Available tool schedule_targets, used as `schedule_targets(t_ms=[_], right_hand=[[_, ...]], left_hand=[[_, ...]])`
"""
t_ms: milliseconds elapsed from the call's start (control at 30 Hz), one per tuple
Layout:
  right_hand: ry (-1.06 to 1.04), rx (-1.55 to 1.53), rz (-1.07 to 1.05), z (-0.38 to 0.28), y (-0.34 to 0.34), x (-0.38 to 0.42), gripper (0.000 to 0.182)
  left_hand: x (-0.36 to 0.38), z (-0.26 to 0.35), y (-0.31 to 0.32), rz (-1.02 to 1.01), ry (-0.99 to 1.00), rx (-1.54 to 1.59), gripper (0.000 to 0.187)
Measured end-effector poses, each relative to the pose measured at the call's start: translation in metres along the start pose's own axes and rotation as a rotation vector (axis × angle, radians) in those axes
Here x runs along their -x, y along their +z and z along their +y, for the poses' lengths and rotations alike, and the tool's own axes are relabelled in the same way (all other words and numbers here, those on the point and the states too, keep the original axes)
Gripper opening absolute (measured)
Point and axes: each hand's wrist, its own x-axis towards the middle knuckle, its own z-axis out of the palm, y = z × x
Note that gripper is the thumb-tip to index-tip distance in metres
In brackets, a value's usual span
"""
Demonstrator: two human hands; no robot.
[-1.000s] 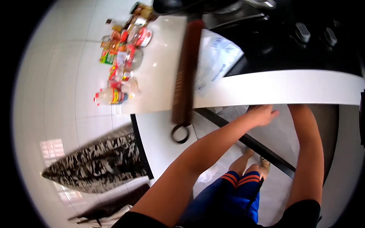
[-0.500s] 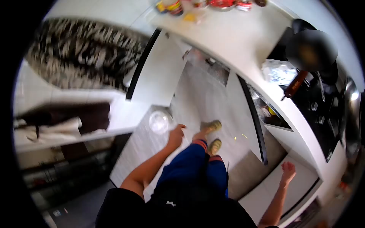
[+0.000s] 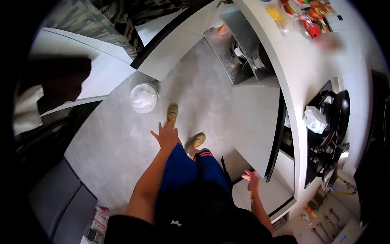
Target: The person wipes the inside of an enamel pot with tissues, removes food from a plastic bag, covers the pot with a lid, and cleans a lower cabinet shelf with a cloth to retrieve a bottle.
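Note:
My left hand (image 3: 167, 136) is in front of my body over the grey floor, fingers spread and nothing held. It is near my shoe (image 3: 172, 114) and below a round clear tub (image 3: 144, 98) with a whitish content on the floor. On the right, my right hand (image 3: 252, 181) hangs beside an open white cabinet door (image 3: 256, 130), its fingers apart and empty. Neither hand appears to touch anything.
An open lower cabinet (image 3: 258, 79) holds pans. Above it runs a white counter (image 3: 284, 77) with colourful packets (image 3: 310, 18). A black stove (image 3: 321, 101) carries a wok and a plastic bag (image 3: 315, 120). A camouflage cloth (image 3: 85, 22) hangs upper left.
The view has turned and moved, with the tub now further left. My left hand has spread its fingers farther forward. My right hand has gone from curled to open.

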Motion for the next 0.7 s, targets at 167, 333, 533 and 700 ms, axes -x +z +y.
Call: schedule_targets(t_ms=[167, 333, 533, 700], right_hand=[[0.250, 0.026, -0.272, -0.062, 0.075, -0.062, 0.049], [-0.320, 0.360, -0.186, -0.102, 0.140, -0.167, 0.068], [-0.230, 0.157, 0.078, -0.155, 0.194, -0.326, 0.046], [-0.657, 0.149, 0.540, -0.155, 0.209, -0.458, 0.058]], left_hand=[[-0.056, -0.025, 0.010, -0.344, -0.141, 0.712, 0.029], [-0.092, -0.024, 0.018, 0.028, 0.362, -0.103, 0.035], [-0.162, -0.017, 0.123, -0.414, 0.294, 0.395, 0.033], [-0.209, 0.021, 0.222, -0.104, 0.749, 0.070, 0.034]])
